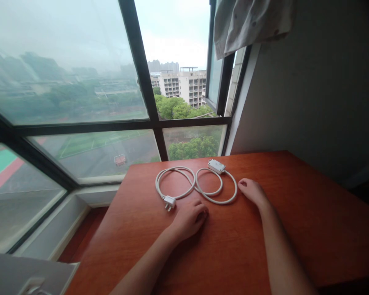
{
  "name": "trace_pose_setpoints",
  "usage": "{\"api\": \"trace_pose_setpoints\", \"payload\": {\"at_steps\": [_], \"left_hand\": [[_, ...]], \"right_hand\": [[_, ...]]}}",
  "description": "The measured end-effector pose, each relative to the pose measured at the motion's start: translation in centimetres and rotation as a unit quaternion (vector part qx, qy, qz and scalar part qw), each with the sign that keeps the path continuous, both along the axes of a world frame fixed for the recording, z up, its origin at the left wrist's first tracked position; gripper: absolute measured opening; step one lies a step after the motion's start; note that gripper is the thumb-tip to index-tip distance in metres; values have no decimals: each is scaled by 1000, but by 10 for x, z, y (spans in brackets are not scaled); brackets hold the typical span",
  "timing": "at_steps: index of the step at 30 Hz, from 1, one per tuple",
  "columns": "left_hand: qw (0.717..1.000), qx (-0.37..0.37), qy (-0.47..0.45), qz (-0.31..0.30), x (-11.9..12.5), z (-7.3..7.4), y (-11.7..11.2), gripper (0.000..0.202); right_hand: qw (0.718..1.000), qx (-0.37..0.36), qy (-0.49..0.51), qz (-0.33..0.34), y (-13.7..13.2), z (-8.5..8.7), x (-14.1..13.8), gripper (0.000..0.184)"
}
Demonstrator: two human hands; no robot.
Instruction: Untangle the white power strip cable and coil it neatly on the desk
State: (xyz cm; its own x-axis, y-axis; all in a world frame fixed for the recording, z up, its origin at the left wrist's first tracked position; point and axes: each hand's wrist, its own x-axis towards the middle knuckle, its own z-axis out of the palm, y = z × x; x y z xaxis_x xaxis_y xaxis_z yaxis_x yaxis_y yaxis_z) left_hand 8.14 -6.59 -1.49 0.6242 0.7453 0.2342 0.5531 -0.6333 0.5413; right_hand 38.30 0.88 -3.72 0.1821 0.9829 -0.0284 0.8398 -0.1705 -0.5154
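A white power cord (217,201) lies on the reddish-brown table in two loops side by side. At its left end is a three-pin plug (169,202), with the pins pointing toward me. The other end runs to a small white rectangular box (217,166) at the back of the right loop. My left hand (190,219) rests on the table just in front of the cord, right of the plug, its fingers curled and nothing visible in them. Close beside the right loop, apart from it by a small gap, my right hand (251,190) rests with fingers folded in.
The wooden table (295,196) reaches back to a dark-framed window (153,123), whose right pane is swung outward. A pale curtain (252,24) hangs at the upper right, beside a grey wall (295,102). A white ledge (67,221) runs along the left.
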Motion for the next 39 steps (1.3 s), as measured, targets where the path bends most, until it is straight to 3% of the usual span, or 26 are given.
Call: {"api": "trace_pose_setpoints", "payload": {"at_steps": [13, 18, 20, 23, 25, 28, 32, 36, 39], "left_hand": [[1000, 5, 2, 4, 0, 3, -2, 16], [998, 31, -45, 6, -5, 19, -7, 27], [995, 57, -66, 47, -15, 29, -1, 27], [980, 69, -51, 179, -40, 44, 20, 24], [958, 61, 9, 281, -60, 50, 39, 23], [923, 54, 140, 355, -85, 50, 64, 30], [880, 41, 225, 416, -103, 36, 82, 28], [873, 27, 228, 430, -107, 18, 88, 26], [876, 0, 208, 436, -107, 13, 89, 21]], "right_hand": [[1000, 12, 7, -6, 1, -3, 0, 17], [999, 40, 13, -34, 0, -2, 3, 20], [996, 72, 18, -55, 0, 2, 1, 22], [989, 121, 56, -69, -1, 11, -10, 25], [982, 144, 103, -60, -3, 18, -22, 27], [972, 166, 167, -25, -6, 26, -41, 30], [963, 187, 195, 15, -10, 30, -63, 31], [956, 184, 217, 74, -13, 26, -84, 30], [948, 165, 243, 120, -15, 24, -97, 31]]}}
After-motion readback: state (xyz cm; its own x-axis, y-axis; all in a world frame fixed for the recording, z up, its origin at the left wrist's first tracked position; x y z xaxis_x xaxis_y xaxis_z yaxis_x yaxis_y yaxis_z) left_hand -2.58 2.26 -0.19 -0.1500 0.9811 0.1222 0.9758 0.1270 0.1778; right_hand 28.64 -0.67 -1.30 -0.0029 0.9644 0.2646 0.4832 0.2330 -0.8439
